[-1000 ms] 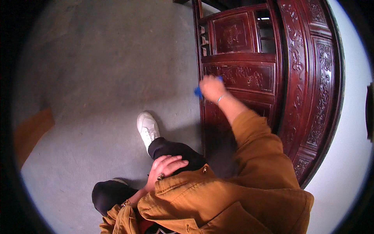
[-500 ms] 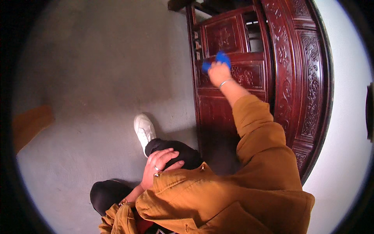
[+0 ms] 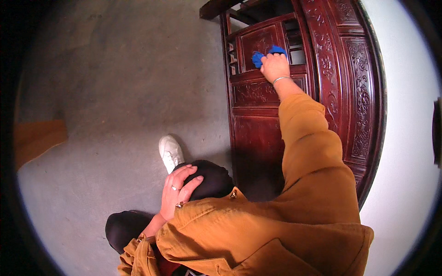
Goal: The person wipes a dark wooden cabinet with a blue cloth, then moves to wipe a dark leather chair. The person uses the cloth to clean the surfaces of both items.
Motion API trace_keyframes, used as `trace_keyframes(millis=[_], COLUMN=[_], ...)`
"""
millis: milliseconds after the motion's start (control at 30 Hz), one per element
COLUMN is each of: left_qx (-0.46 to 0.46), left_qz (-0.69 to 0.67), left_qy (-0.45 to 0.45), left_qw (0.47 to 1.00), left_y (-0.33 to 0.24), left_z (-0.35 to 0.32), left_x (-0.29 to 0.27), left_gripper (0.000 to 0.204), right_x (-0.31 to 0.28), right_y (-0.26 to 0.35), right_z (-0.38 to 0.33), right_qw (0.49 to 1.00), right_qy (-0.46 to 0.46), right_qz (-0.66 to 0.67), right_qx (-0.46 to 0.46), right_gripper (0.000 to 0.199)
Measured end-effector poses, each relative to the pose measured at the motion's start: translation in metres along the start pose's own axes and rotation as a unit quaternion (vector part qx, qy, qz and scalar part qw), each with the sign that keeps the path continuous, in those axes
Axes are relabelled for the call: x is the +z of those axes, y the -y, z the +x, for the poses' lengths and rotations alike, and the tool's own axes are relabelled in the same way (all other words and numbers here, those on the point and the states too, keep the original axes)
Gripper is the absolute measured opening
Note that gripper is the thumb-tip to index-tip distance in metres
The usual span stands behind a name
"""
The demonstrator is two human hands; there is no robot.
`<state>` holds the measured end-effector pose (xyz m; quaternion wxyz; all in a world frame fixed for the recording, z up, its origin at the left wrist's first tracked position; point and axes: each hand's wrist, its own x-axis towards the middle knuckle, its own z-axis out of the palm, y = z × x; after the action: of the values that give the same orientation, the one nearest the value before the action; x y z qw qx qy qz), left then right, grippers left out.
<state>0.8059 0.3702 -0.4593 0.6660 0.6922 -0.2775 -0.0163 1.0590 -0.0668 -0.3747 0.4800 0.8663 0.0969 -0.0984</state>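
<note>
- Cloth (image 3: pixel 258 59): bright blue, soft and crumpled, bunched into two lobes that emerge on either side of the gripping fingers; its middle is hidden by the hand.
- Position: over the lower right part of the small upper panel (image 3: pixel 252 42), near the open slot beside it.
- Right hand (image 3: pixel 275 66): clamped on the cloth, knuckles uppermost, a thin silver bangle (image 3: pixel 282 79) at the wrist.
- Left hand (image 3: pixel 176 187): apart from the right, holding nothing, resting on the knee (image 3: pixel 209 181) with loosely spread fingers and a ring on one of them.
- Surface: glossy dark red wooden furniture (image 3: pixel 256 133); the small panel bears shallow carving, a wider carved panel (image 3: pixel 251 93) lies below it, and a plainer section, partly in shadow, lies nearest the person.
- To the right: tall wooden boards (image 3: pixel 361 92) with denser relief of scrolling ornament, framed by raised mouldings.
- Room: grey, smooth, faintly marked floor (image 3: pixel 115 92) at left; pale wall (image 3: pixel 400 115) at right.
- Margins: white shoe (image 3: pixel 170 149) on the floor; flat orange-brown piece (image 3: pixel 39 140) at the left edge, its kind unclear.
</note>
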Motion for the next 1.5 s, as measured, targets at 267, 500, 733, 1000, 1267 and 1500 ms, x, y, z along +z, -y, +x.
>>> trace_keyframes(millis=[267,500,733,1000,1267,1500], left_qx=[-0.010,-0.014,-0.019,-0.113,-0.198,-0.109], left_qz=[-0.026,-0.009,0.022,-0.011,0.034,0.093], left_qy=[0.024,0.017,0.015,0.015,0.019,0.015], left_qw=[0.999,1.000,0.999,0.993,0.979,0.990], left_y=[-0.007,-0.008,0.009,0.048,0.049,0.033], left_z=[-0.013,-0.019,-0.005,0.018,0.026,0.039], left_x=[-0.019,-0.023,-0.018,-0.001,0.013,0.025], left_gripper=[0.065,0.069,0.043,0.061,0.056,0.044], right_x=[-0.023,-0.030,-0.010,0.040,0.077,0.070], right_y=[0.023,0.062,0.020,-0.010,0.070,0.034], right_z=[-0.115,-0.209,-0.097,0.085,0.116,0.160], right_qw=[0.967,0.960,0.980,0.983,0.982,0.962], right_qy=[-0.077,-0.116,-0.148,-0.169,-0.119,-0.116], right_qz=[0.089,0.073,0.085,-0.013,0.135,0.247], right_qx=[0.227,0.245,0.104,0.064,0.050,0.021], right_gripper=[0.020,0.032,0.026,0.031,0.026,0.018])
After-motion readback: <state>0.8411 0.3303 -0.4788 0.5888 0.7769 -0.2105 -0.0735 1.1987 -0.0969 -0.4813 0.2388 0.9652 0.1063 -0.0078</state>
